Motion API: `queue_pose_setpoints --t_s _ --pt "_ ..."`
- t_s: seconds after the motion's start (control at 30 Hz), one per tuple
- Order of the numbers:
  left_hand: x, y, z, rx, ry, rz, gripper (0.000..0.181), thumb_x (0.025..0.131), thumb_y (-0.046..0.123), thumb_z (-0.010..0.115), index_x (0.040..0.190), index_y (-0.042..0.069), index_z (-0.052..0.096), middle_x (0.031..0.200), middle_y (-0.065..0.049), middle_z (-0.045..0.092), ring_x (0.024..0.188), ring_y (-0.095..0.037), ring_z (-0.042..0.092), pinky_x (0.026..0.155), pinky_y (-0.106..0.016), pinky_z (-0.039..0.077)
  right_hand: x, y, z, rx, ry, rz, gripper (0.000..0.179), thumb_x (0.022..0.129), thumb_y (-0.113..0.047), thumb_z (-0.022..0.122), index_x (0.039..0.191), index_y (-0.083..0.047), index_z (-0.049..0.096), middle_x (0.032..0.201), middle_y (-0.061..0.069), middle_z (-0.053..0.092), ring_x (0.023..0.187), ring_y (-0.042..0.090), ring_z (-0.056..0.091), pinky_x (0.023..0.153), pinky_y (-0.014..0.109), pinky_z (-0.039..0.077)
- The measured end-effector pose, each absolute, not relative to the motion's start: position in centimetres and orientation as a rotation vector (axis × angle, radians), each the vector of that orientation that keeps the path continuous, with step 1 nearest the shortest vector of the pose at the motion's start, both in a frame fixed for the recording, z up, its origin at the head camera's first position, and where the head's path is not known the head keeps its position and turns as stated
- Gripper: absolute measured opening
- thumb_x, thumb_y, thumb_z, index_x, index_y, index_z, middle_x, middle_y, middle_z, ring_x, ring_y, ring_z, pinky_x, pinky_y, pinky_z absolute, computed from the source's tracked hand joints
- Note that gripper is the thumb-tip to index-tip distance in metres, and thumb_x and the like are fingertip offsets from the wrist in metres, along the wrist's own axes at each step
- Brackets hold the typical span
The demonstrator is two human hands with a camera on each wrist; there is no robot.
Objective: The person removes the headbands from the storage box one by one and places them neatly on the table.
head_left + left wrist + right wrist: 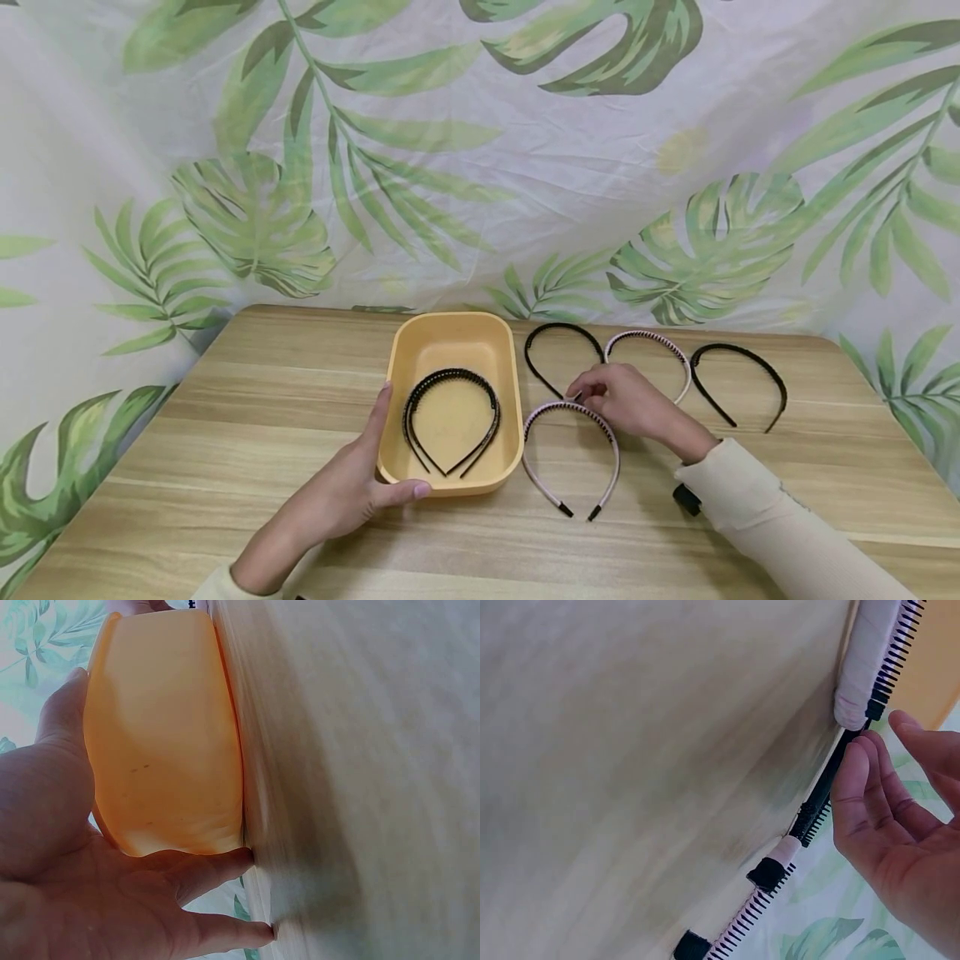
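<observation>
My left hand (pixel 341 487) rests around the near-left corner of a yellow plastic box (pixel 453 321), thumb along the near rim, fingers straight on the left side; in the left wrist view the fingertips reach the table. Inside the box lie black toothed headbands (pixel 453 374), nested together. My right hand (pixel 626 398) is at the lower end of a black headband (pixel 561 325); its fingertips touch or nearly touch it, and in the right wrist view the thumb stands apart from the fingers. Just nearer lies a pale pink headband (pixel 617 467) with black tips and teeth.
Behind the right hand lies another pale pink headband (pixel 647 334), and a black headband (pixel 776 379) is farther right. Everything stands on a wood-grain table (pixel 247 400). A leaf-patterned cloth (pixel 420 208) hangs along its back edge.
</observation>
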State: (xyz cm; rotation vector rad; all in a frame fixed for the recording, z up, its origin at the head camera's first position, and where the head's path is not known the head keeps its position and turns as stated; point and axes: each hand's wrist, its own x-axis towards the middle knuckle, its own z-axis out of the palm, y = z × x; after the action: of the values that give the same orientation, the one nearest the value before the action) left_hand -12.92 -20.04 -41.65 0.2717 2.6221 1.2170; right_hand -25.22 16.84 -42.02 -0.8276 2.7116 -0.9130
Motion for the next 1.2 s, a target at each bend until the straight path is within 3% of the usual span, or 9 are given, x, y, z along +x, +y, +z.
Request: queue_pose_setpoints --t_s 0.2,0.67,1.2 --pt "-12.9 -20.1 -41.7 0.259 2.619 1.217 0.135 0.086 0.042 0.086 0.167 0.019 -0.019 0.163 -0.037 0.031 0.128 -0.028 0.062 0.113 -0.056 0.043 -25.1 16.9 -41.8 -0.831 2.706 -0.938 0.025 0.088 0.01 0.065 0.103 -0.003 0.081 0.086 0.006 0.073 0.082 0.011 0.06 0.075 0.027 0.049" --pt "-13.0 -20.1 -41.7 0.229 2.618 1.204 0.135 0.085 0.045 0.086 0.167 0.02 -0.018 0.159 -0.038 0.038 0.125 -0.026 0.063 0.112 -0.054 0.044 -24.7 16.9 -41.1 -0.789 2.691 -0.986 0.021 0.092 0.006 0.065 0.105 0.0 0.079 0.088 0.008 0.073 0.085 0.016 0.064 0.077 0.028 0.051" --pt "-12.9 -20.0 -41.6 0.258 2.633 1.2 0.135 0.085 0.043 0.086 0.167 0.018 -0.019 0.162 -0.039 0.031 0.128 -0.029 0.062 0.113 -0.056 0.043 -24.2 16.0 -40.2 -0.823 2.742 -1.002 0.02 0.092 0.005 0.067 0.108 -0.001 0.078 0.091 0.007 0.073 0.089 0.016 0.066 0.08 0.033 0.053"
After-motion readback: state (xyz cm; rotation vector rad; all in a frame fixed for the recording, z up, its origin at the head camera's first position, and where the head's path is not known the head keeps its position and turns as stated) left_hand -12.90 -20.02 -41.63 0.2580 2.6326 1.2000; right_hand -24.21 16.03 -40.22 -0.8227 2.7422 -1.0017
